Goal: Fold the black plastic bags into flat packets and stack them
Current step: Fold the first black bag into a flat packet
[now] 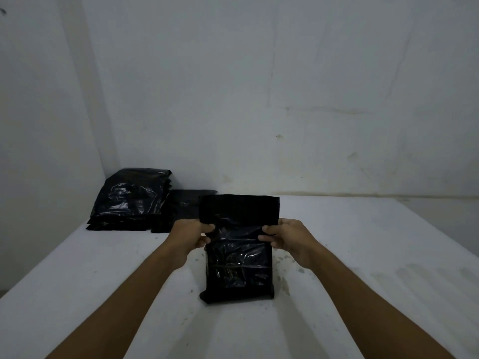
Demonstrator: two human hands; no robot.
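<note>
Black plastic bag (237,257) flat on white table (363,255), dead centre between both arms, long axis running straight away from body. Left hand (190,235) pinching left edge, right hand (286,238) pinching right edge, level with each other, equally near. Far flap raised upright above grip line. Likely next: fold flap toward body. Stack of folded packets (129,200) far left, well apart, nearer left hand.

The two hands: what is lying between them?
In the head view, only the black bag spans between left hand and right hand; both pinch its edges.
</note>
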